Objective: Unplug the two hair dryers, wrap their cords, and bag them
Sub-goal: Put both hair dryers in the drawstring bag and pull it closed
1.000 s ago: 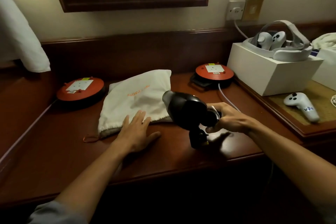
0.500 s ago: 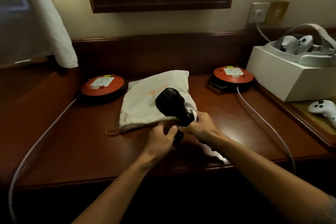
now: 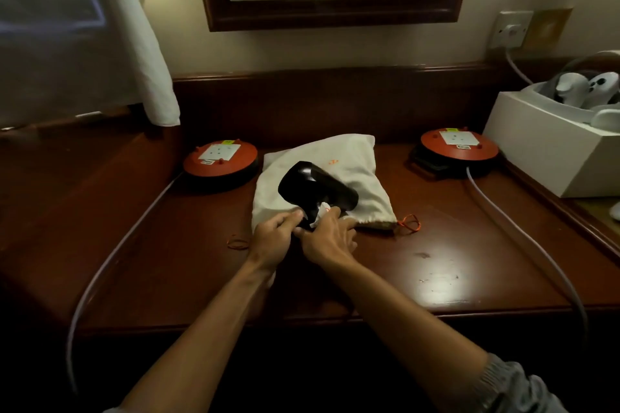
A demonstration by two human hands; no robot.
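Observation:
A black hair dryer [image 3: 315,186] lies on top of a white drawstring bag [image 3: 355,174] in the middle of the dark wooden desk [image 3: 469,255]. My right hand [image 3: 330,240] grips the dryer's handle, where a white tag shows. My left hand [image 3: 275,238] pinches the bag's edge right beside the handle. The bag's orange drawstring [image 3: 411,222] pokes out at its right corner. The dryer's cord is hidden. Only one dryer is in view.
Two round orange socket reels stand at the back, one left [image 3: 220,159] and one right [image 3: 459,147], each with a pale cable running off the desk's front. A white box [image 3: 550,151] with a headset sits at right. A wall socket [image 3: 511,29] is above it.
The dryer went from the desk's right part onto the bag. My left hand left its flat rest on the bag and now pinches the edge by the handle. The view shifted left.

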